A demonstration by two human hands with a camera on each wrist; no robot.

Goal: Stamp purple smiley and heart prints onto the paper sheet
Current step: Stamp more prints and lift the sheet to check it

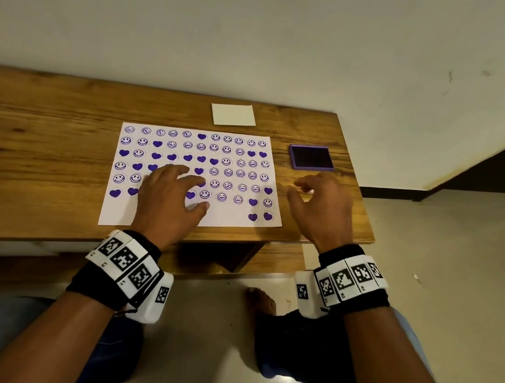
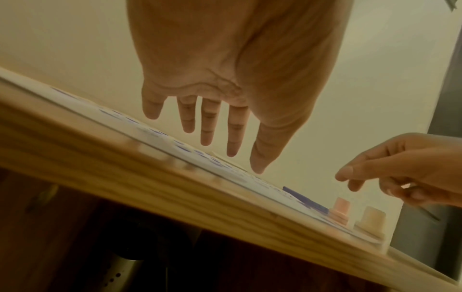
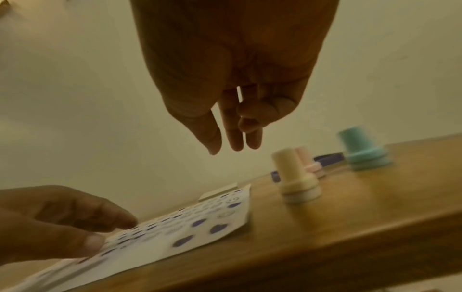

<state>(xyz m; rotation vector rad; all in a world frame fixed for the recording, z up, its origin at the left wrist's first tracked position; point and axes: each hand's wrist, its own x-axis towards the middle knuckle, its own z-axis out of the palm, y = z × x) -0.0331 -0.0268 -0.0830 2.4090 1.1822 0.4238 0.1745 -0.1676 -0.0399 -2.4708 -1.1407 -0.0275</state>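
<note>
On the left, my left hand (image 1: 167, 195) lies spread over the paper sheet (image 1: 232, 220), fingers straight and relaxed, holding nothing; whether it presses or hovers I cannot tell, though the left wrist view shows the fingertips just above the page. The sheet lies flat on the wooden table (image 1: 46, 142), nearly filled with purple smileys and hearts — only the nearest row has bare room beside two hearts (image 1: 260, 216). Further right, my right hand (image 1: 319, 205) hangs loosely curled and empty above three stamps: a cream stamp (image 3: 295, 177), a pink stamp (image 3: 310, 162) touching behind it, and a teal stamp (image 3: 362, 150). The open purple ink pad (image 1: 311, 157) sits beyond. I judge this the pause between prints — next I should grip a stamp, ink it, and press squarely into that bare row.
</note>
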